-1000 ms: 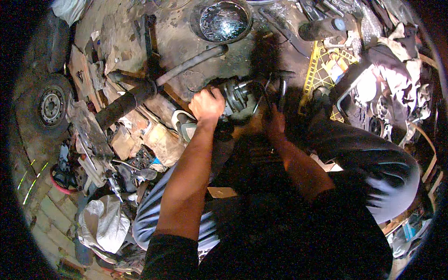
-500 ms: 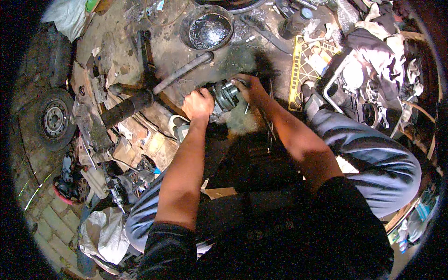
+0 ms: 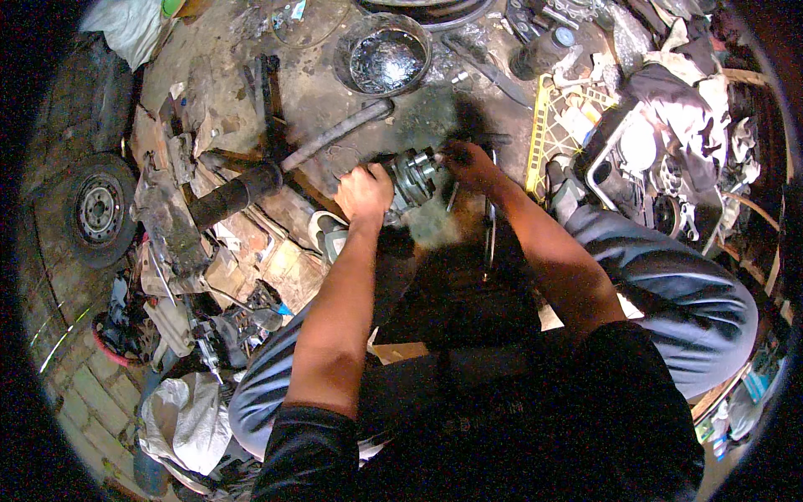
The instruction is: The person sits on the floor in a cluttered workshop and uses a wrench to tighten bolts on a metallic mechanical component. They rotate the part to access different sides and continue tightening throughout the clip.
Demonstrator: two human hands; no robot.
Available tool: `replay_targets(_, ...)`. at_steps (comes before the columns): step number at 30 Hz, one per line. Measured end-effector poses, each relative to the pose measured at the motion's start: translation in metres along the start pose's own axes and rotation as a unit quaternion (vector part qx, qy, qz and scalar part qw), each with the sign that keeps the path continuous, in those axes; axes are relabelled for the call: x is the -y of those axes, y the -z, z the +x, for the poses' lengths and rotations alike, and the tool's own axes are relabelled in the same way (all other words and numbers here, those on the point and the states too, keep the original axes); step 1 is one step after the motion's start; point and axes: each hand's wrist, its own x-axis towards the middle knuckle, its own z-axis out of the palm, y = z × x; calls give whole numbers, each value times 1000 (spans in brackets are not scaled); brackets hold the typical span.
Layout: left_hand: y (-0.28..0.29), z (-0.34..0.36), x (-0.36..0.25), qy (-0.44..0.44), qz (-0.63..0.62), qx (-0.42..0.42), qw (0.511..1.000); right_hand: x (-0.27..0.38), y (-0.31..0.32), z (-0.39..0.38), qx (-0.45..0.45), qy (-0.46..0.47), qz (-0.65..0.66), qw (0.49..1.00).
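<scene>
My left hand (image 3: 365, 192) is closed on the near left end of a greasy cylindrical metal assembly (image 3: 407, 184) with stepped rings. My right hand (image 3: 468, 166) has its fingers closed at the bright right end of the assembly; whether they grip it or a small piece there is too dark to make out. Beside and partly under the right hand lies a long metal tool (image 3: 489, 243), with a dark crosspiece at its far end. A long grey bar (image 3: 326, 138) in a dark tube (image 3: 230, 197) lies to the left of my hands.
A metal basin (image 3: 383, 58) holding shiny liquid stands at the back. A yellow crate (image 3: 542, 134), a dark cylinder (image 3: 535, 54) and piled cloths (image 3: 669, 100) lie to the right. A wheel (image 3: 100, 209), cardboard scraps (image 3: 268, 268) and a white sack (image 3: 184, 427) are on the left.
My right hand has moved up from low among the tools to the right end of the metal assembly. My left hand stays on the assembly. The whole view has shifted slightly.
</scene>
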Motion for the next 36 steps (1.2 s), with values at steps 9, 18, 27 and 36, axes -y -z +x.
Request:
replay_targets(9,0,0,-1,3,11,-12,1000,37,11,13,41,-51,-37,997)
replay_targets(18,3,-1,-3,9,5,11,1000,-6,35,31,163,-144,129,968)
replay_targets(27,4,1,1,3,-25,69,997,6,29,77,206,-371,122,897)
replay_targets(36,6,5,11,-29,-62,125,990,139,11,36,109,-472,235,843)
